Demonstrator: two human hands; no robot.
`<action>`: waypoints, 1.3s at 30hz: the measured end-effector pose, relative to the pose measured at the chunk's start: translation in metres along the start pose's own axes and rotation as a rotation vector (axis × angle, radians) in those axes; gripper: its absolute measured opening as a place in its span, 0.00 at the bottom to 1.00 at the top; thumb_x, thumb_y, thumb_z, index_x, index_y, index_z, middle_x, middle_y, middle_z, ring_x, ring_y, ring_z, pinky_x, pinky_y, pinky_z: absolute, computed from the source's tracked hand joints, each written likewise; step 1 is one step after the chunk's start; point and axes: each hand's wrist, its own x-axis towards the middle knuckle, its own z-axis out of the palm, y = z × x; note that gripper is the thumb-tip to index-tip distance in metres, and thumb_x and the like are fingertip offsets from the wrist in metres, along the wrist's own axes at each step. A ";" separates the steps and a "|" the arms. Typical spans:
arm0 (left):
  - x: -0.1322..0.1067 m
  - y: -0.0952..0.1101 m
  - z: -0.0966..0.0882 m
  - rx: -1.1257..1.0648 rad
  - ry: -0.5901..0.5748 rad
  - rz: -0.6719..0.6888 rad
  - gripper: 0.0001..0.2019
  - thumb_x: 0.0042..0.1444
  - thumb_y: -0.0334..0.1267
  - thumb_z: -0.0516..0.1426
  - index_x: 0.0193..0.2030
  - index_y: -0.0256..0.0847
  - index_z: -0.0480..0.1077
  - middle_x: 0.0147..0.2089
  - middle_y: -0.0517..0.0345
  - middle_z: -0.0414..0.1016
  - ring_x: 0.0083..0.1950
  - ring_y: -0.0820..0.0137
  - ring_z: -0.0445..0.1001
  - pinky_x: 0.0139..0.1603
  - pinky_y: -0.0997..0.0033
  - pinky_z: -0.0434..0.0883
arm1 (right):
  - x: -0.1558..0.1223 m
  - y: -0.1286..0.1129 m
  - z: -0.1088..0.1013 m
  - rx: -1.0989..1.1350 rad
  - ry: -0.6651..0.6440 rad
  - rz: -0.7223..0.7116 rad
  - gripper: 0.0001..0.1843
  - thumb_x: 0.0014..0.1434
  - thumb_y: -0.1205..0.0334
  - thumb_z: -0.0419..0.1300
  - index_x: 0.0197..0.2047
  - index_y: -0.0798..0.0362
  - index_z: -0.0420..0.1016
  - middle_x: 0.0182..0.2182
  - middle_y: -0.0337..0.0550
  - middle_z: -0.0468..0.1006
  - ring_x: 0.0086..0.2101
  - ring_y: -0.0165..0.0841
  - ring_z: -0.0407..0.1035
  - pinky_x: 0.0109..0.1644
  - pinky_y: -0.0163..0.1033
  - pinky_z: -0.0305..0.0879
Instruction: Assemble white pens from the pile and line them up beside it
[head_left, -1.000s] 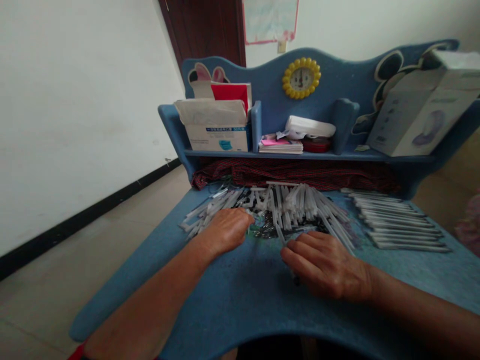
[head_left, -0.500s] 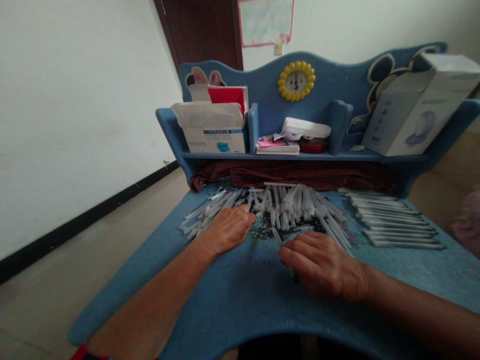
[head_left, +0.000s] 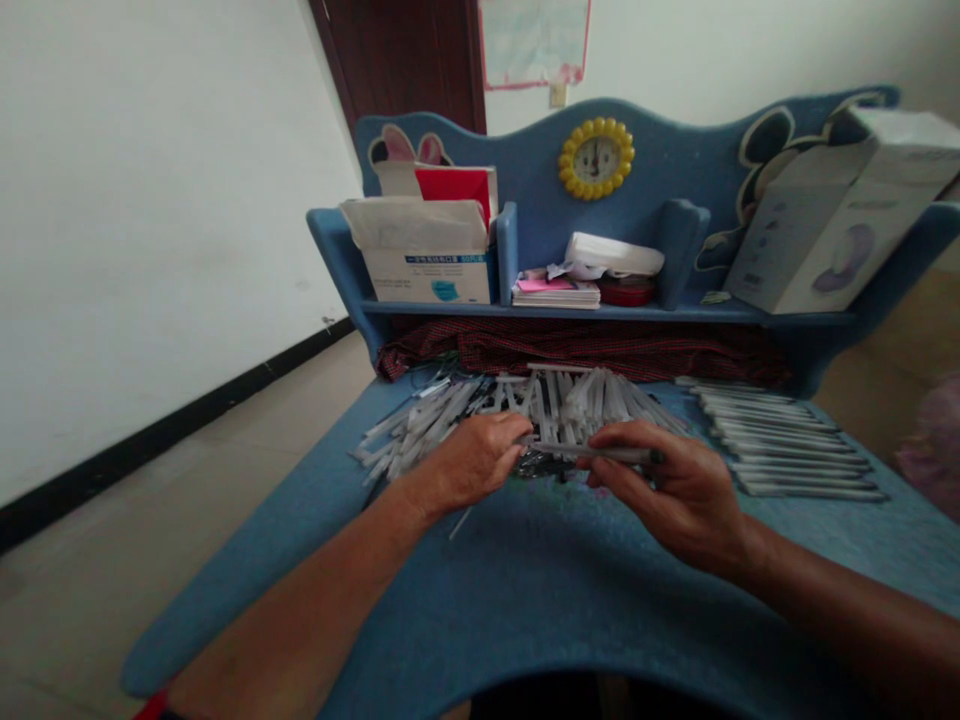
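Observation:
My right hand (head_left: 679, 490) is closed on a grey-white pen barrel (head_left: 600, 452), held level just above the blue desk (head_left: 525, 590). My left hand (head_left: 472, 460) is pinched at the barrel's left end, and whether it holds a small part of its own is hidden. Behind both hands lies a loose heap of white pen barrels (head_left: 525, 405) with small dark parts (head_left: 540, 465) scattered beneath. To the right, several finished pens (head_left: 787, 440) lie side by side in a row.
A shelf at the desk's back holds a box of face masks (head_left: 431, 265), a pink-topped stack of papers (head_left: 555, 290) and a large white carton (head_left: 840, 220). A yellow clock (head_left: 596, 158) is set in the backboard. Red checked cloth (head_left: 600, 345) lies under the shelf.
My right hand has lifted off the desk with a pen barrel and turned it level. My left hand has moved right to meet the barrel's end.

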 end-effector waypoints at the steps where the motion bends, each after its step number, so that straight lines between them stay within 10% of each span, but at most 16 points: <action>1: 0.000 0.001 0.000 -0.002 -0.002 0.004 0.08 0.57 0.29 0.50 0.41 0.34 0.68 0.37 0.49 0.73 0.40 0.65 0.72 0.43 0.67 0.67 | 0.000 0.001 0.000 0.006 0.001 0.014 0.06 0.58 0.65 0.59 0.40 0.54 0.71 0.26 0.38 0.77 0.24 0.27 0.72 0.29 0.32 0.69; 17: 0.003 0.016 0.000 -0.181 0.188 -0.004 0.09 0.59 0.32 0.51 0.40 0.37 0.72 0.36 0.53 0.73 0.38 0.69 0.72 0.40 0.70 0.69 | 0.013 0.009 -0.003 0.568 0.106 0.470 0.12 0.55 0.56 0.62 0.37 0.55 0.69 0.26 0.43 0.80 0.23 0.32 0.74 0.26 0.36 0.73; 39: -0.001 0.035 0.009 -0.178 0.173 -0.023 0.08 0.59 0.30 0.49 0.35 0.37 0.69 0.27 0.59 0.67 0.29 0.72 0.67 0.30 0.73 0.64 | 0.007 0.030 0.005 0.795 0.125 0.588 0.14 0.52 0.56 0.64 0.37 0.56 0.68 0.24 0.41 0.79 0.21 0.34 0.74 0.26 0.39 0.72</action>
